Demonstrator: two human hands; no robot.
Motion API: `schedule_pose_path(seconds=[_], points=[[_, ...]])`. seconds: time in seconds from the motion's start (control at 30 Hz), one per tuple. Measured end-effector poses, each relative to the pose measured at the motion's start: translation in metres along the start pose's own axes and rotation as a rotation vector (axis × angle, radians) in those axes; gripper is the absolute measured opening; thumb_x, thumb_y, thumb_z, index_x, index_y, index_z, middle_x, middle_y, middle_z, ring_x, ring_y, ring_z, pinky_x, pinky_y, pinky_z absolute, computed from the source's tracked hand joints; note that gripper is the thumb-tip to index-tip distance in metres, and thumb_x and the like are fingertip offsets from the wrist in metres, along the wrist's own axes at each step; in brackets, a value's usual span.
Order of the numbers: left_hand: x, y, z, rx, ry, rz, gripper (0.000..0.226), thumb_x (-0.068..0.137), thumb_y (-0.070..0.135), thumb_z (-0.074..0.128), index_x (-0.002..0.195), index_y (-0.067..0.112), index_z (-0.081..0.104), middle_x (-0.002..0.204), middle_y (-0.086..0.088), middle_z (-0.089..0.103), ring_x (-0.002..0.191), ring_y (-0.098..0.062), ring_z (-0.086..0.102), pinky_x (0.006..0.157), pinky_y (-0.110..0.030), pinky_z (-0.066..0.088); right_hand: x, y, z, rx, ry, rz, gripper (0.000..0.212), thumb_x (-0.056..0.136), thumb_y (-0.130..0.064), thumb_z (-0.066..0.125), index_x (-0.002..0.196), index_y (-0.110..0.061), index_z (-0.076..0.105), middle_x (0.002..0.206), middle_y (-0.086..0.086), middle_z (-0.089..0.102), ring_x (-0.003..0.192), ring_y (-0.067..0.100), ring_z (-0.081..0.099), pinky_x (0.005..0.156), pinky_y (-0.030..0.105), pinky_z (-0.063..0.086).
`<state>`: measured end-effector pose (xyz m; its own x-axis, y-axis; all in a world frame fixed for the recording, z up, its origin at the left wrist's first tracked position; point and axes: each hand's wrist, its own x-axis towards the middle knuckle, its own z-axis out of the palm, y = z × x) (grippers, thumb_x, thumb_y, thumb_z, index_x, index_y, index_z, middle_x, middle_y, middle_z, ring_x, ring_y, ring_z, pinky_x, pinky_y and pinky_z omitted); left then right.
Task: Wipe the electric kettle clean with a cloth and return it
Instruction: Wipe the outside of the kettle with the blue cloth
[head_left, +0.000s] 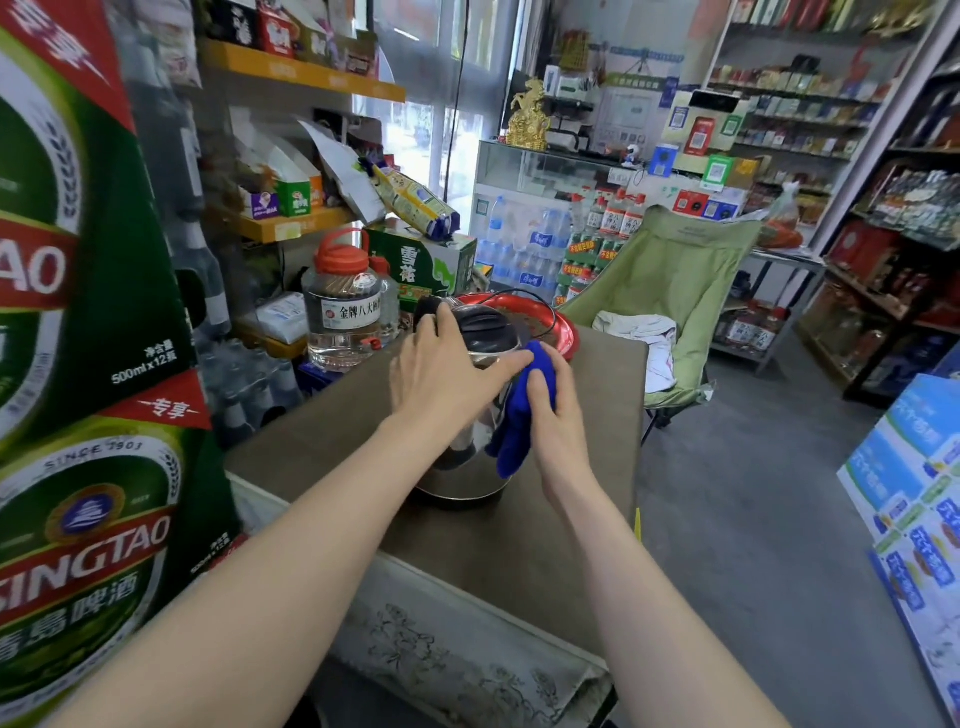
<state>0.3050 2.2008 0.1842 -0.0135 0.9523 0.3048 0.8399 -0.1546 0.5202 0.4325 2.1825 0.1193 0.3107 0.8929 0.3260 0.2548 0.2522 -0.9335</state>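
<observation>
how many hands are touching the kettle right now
2. The left hand rests on the kettle top; the right hand presses a blue cloth against its side.

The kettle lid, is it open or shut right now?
Shut. The black lid lies flat on the kettle top, beside the left hand.

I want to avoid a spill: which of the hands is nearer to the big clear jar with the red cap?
The left. The left hand rests on the kettle top, just right of the jar. The right hand presses the blue cloth on the kettle's far side.
</observation>
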Motion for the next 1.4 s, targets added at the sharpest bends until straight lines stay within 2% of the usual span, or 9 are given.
schedule_pose_path(seconds=[0.2, 0.4, 0.53, 0.63, 0.83, 0.9, 1.1, 1.3, 1.4], points=[[-0.006, 0.003, 0.001, 0.174, 0.008, 0.04, 0.127, 0.062, 0.085, 0.055, 0.153, 0.01, 0.007, 0.155, -0.017, 0.022, 0.138, -0.037, 0.029, 0.108, -0.05, 0.032, -0.016, 0.016, -0.006, -0.01, 0.026, -0.005, 0.04, 0.101, -0.035, 0.051, 0.141, -0.034, 0.048, 0.145, -0.011, 0.052, 0.133, 0.009, 0.049, 0.115, 0.044, 0.039], [0.001, -0.015, -0.031, -0.042, -0.197, 0.254, 0.105, 0.066, 0.05, 0.072, 0.15, 0.016, 0.019, 0.149, -0.007, 0.033, 0.133, -0.026, 0.038, 0.103, -0.036, 0.036, -0.033, -0.009, -0.007, -0.023, 0.103, -0.262, 0.031, 0.1, -0.021, 0.057, 0.125, -0.038, 0.055, 0.132, -0.016, 0.055, 0.125, -0.001, 0.051, 0.106, 0.019, 0.039], [0.002, -0.02, -0.049, -0.176, -0.391, 0.378, 0.097, 0.071, 0.028, 0.074, 0.151, 0.019, 0.02, 0.15, -0.001, 0.036, 0.128, -0.016, 0.04, 0.098, -0.025, 0.033, 0.011, -0.015, -0.014, 0.058, 0.248, 0.029, 0.024, 0.098, -0.03, 0.05, 0.118, -0.042, 0.059, 0.126, -0.008, 0.063, 0.118, 0.017, 0.059, 0.106, 0.045, 0.047], [0.005, -0.02, -0.048, -0.141, -0.467, 0.38, 0.103, 0.072, 0.036, 0.069, 0.154, 0.024, 0.008, 0.155, 0.0, 0.028, 0.132, -0.016, 0.037, 0.106, -0.029, 0.035, 0.007, -0.011, -0.017, 0.042, 0.204, 0.223, 0.025, 0.093, -0.039, 0.044, 0.108, -0.044, 0.064, 0.117, -0.005, 0.068, 0.11, 0.024, 0.063, 0.099, 0.055, 0.051], [0.003, -0.011, -0.043, 0.005, -0.355, 0.401, 0.107, 0.065, 0.066, 0.064, 0.153, 0.033, 0.013, 0.153, -0.002, 0.027, 0.134, -0.022, 0.04, 0.106, -0.043, 0.041, -0.04, -0.025, -0.014, -0.118, 0.188, -0.257, 0.03, 0.101, -0.02, 0.052, 0.13, -0.028, 0.054, 0.132, -0.009, 0.055, 0.122, -0.002, 0.05, 0.102, 0.014, 0.038], [0.003, -0.011, -0.045, 0.001, -0.333, 0.434, 0.103, 0.069, 0.064, 0.07, 0.153, 0.031, 0.019, 0.152, 0.0, 0.032, 0.135, -0.021, 0.039, 0.109, -0.041, 0.038, -0.028, -0.027, -0.016, -0.102, 0.156, -0.217, 0.03, 0.102, -0.024, 0.05, 0.131, -0.03, 0.052, 0.133, -0.01, 0.056, 0.123, 0.001, 0.051, 0.103, 0.019, 0.04], [0.006, -0.017, -0.052, -0.036, -0.346, 0.482, 0.097, 0.073, 0.055, 0.073, 0.152, 0.028, 0.023, 0.153, 0.003, 0.035, 0.138, -0.017, 0.036, 0.109, -0.032, 0.031, -0.018, 0.007, -0.026, -0.112, 0.107, 0.372, 0.022, 0.101, -0.032, 0.041, 0.115, -0.029, 0.058, 0.113, 0.006, 0.068, 0.109, 0.031, 0.062, 0.1, 0.047, 0.049], [0.006, -0.024, -0.049, -0.142, -0.345, 0.477, 0.092, 0.076, 0.045, 0.076, 0.15, 0.026, 0.026, 0.151, 0.004, 0.038, 0.134, -0.012, 0.039, 0.101, -0.023, 0.031, -0.018, -0.04, -0.03, -0.116, 0.043, -0.031, 0.023, 0.102, -0.024, 0.045, 0.109, -0.042, 0.057, 0.104, -0.016, 0.067, 0.096, 0.003, 0.061, 0.08, 0.02, 0.047], [0.004, -0.026, -0.048, -0.163, -0.352, 0.463, 0.092, 0.077, 0.046, 0.075, 0.151, 0.027, 0.025, 0.152, 0.004, 0.037, 0.135, -0.013, 0.038, 0.105, -0.026, 0.032, 0.002, -0.033, -0.026, -0.03, -0.016, 0.048, 0.02, 0.102, -0.032, 0.046, 0.101, -0.048, 0.057, 0.111, -0.007, 0.068, 0.104, 0.014, 0.064, 0.091, 0.032, 0.051]])
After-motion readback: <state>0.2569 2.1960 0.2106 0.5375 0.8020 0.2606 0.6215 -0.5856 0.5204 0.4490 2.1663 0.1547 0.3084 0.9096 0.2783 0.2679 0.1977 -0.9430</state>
